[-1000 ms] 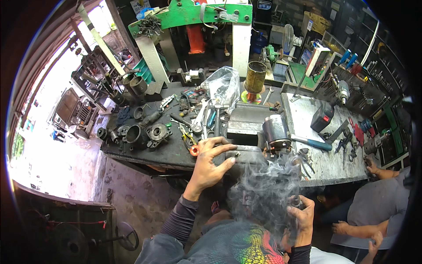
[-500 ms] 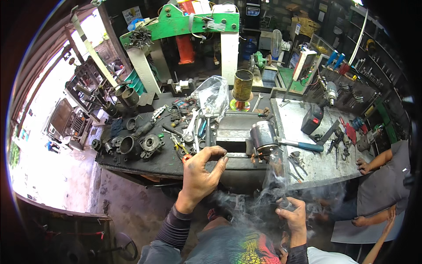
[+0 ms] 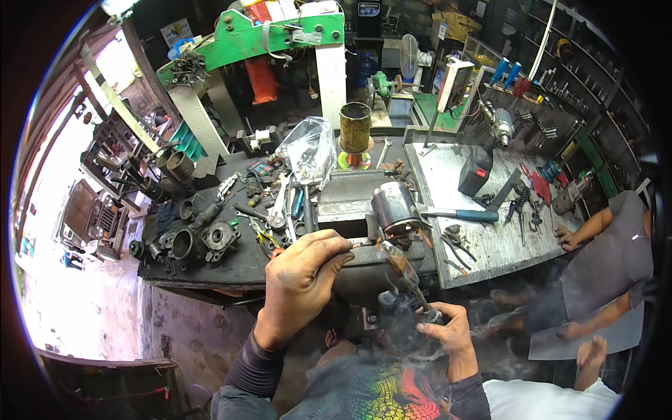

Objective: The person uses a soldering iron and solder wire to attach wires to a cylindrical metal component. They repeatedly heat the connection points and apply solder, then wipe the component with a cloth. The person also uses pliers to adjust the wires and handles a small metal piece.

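My right hand [image 3: 451, 332] is wrapped round the handle of a soldering iron [image 3: 400, 266] with a broad, copper-coloured tip. Its tip points up and away, close to the near end of a dark metal motor housing [image 3: 397, 208] lying on the bench. Bits of copper show at that end; smoke blurs the iron's lower part. Left of the tip, my left hand [image 3: 304, 280] is closed in a pinch, thumb against fingers, on what looks like a short thin wire [image 3: 357, 245]. Whether the wire touches the tip, I cannot tell.
A hammer [image 3: 465, 214] and pliers [image 3: 456, 243] lie on the metal plate [image 3: 434, 175] to the right, beside a black bottle [image 3: 476, 171]. Wrenches and motor parts crowd the left bench. Another person's hand [image 3: 565, 238] rests at the plate's right edge.
My right hand has brought the iron up and left toward the housing, so its tip now shows clearly. My left hand stays pinched. The whole view has shifted, moving the bench leftward.
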Available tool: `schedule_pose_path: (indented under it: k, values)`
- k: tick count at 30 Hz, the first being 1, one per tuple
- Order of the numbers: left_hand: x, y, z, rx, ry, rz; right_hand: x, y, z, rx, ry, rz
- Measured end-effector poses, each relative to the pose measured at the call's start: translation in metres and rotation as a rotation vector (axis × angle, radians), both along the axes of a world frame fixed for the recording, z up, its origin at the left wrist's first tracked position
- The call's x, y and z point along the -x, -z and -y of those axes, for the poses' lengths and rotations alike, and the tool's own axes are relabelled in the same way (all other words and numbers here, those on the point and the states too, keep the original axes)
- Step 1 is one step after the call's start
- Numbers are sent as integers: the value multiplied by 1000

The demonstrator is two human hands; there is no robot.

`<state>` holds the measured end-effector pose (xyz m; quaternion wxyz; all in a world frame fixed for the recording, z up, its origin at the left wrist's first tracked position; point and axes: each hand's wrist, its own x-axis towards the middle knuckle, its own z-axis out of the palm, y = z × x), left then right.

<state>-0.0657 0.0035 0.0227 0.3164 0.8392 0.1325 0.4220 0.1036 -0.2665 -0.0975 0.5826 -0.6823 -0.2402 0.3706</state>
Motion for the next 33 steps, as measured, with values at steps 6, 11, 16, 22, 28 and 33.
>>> schedule_pose_path:
  k: [6,11,16,22,28,33]
  values:
    - [-3,-2,4,92,33,4,2,6,2,-30,-31,-7]
    - [-6,2,6,229,84,32,4,4,3,-13,-32,-38]
    - [-6,7,14,408,126,77,5,3,4,-16,-35,-57]
    - [-8,16,21,484,134,104,7,5,4,-47,-50,-43]
    - [-9,19,22,475,112,100,6,2,5,-29,-68,-4]
    - [-8,19,22,426,89,88,8,-1,5,-24,-40,-23]
